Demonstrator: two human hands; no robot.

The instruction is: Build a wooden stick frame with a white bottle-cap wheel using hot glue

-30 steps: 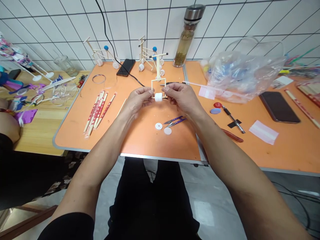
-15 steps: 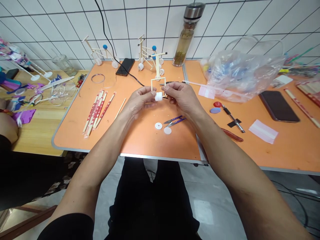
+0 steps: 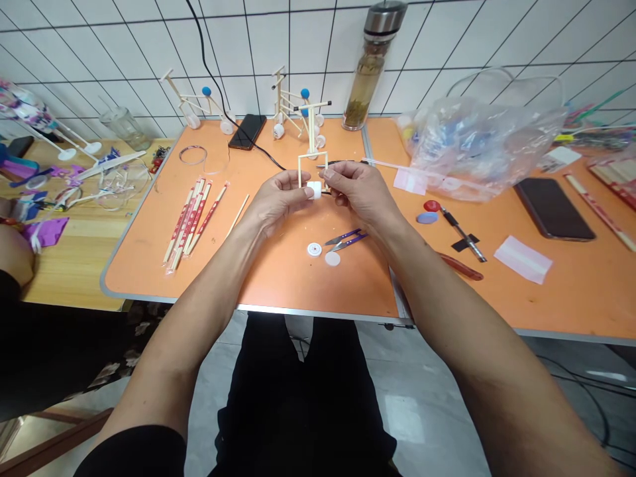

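Between my hands is a model-bike front end made of wooden sticks: a T-shaped handlebar with dark tips, an upright stem and a square fork (image 3: 313,155). A white cap-like wheel (image 3: 314,190) sits between the fork's legs. My left hand (image 3: 284,199) is closed on the left leg, its thumb against the wheel. The fingers of my right hand (image 3: 358,189) pinch the right leg near its lower end, partly hiding it. Below my hands lie purple-handled thread snips (image 3: 348,240), a white disc with a hole (image 3: 315,250) and a plain white disc (image 3: 332,259).
Bundled wrapped chopsticks (image 3: 186,225) lie left. Stick-built tricycle models (image 3: 191,106), a phone (image 3: 247,132) and a tea bottle (image 3: 368,73) stand along the wall. To the right are a plastic bag (image 3: 477,146), a pen (image 3: 463,235) and another phone (image 3: 554,209). Another person sits far left.
My left thumb has shifted slightly right onto the white wheel. Both hands keep hold of the stick fork, and the view has shifted slightly.
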